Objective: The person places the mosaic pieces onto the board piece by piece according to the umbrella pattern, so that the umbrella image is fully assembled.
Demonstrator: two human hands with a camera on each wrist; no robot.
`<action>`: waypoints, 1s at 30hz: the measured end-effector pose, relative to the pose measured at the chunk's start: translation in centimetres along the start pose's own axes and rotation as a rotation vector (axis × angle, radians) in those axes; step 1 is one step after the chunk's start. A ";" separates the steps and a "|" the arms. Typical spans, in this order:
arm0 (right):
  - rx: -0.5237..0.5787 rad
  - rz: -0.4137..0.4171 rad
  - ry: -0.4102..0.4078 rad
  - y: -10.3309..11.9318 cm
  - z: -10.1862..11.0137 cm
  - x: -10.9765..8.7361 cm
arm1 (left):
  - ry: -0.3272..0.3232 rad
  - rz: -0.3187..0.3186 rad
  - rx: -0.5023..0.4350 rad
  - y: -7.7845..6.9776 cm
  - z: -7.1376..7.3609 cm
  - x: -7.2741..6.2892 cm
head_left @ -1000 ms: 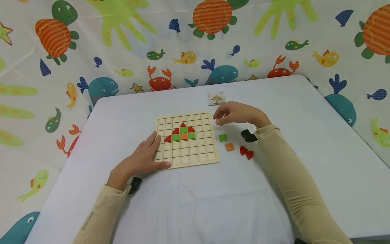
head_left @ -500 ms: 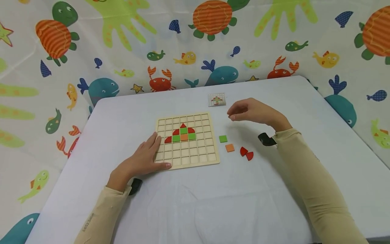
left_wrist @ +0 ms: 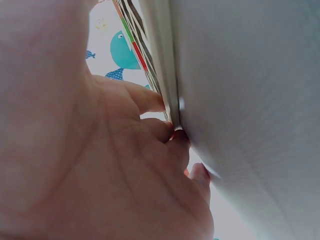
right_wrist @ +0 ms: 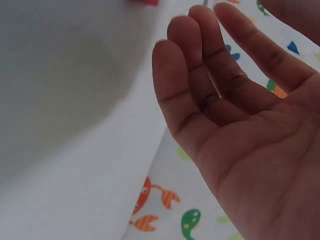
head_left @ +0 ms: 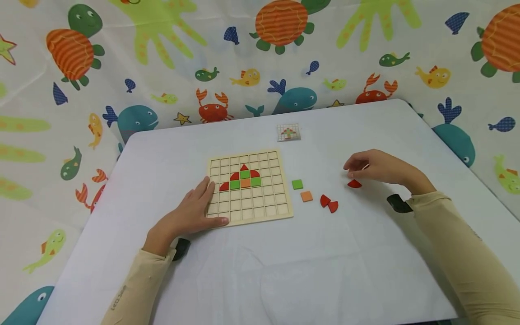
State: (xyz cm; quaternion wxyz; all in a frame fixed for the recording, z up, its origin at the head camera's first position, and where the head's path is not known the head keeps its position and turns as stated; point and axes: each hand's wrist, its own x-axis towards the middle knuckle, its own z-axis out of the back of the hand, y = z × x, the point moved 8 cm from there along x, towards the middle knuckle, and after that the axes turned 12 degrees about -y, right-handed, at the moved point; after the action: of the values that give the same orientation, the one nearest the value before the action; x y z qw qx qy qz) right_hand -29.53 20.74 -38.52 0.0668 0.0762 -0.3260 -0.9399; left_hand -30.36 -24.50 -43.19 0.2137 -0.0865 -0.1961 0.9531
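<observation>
My left hand (head_left: 188,208) rests against the left side of a wooden grid board (head_left: 253,202), thumb on its near edge and fingers along the left edge. In the left wrist view its fingers touch the board's rim (left_wrist: 162,47). Red, green and orange tiles fill several cells, with a red triangle (head_left: 244,167) at the top and an orange square (head_left: 245,183) lower down. To the right, my right hand (head_left: 379,167) hovers with loosely bent fingers, thumb close over a red quarter-round tile (head_left: 355,183). The right wrist view shows nothing between its fingers.
Between the board and my right hand lie a green square (head_left: 297,184), an orange square (head_left: 306,196) and two touching red quarter-round tiles (head_left: 333,206). A small pattern card (head_left: 289,132) lies behind the board. A printed sea-animal cloth (head_left: 170,85) hangs beyond the white table (head_left: 243,280).
My right hand has moved right and then toward me, away from the board and card. The red quarter-round tile beneath it has come into view. The left hand stays in place.
</observation>
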 end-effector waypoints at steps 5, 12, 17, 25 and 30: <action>-0.022 -0.004 0.017 -1.4 -0.2 -1.1 | 0.003 0.005 -0.002 0.0 0.0 0.0; 0.015 0.008 0.014 -2.1 -1.2 -1.0 | 0.009 0.016 -0.002 -0.1 0.3 0.0; -0.013 0.013 -0.034 -2.0 -1.3 -0.7 | 0.006 0.013 0.009 -0.2 0.6 0.1; -0.021 0.002 -0.075 -1.8 -1.7 -0.8 | 0.009 0.008 0.008 0.3 0.2 0.2; -0.032 0.005 -0.126 -1.5 -1.3 -0.7 | 0.008 0.007 0.002 0.3 0.0 0.1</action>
State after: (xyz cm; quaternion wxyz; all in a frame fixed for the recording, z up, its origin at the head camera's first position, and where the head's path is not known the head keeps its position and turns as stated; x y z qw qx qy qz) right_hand -28.72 21.26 -40.44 0.0499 0.0147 -0.3144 -0.9479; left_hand -30.53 -24.72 -43.30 0.2111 -0.0910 -0.1941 0.9537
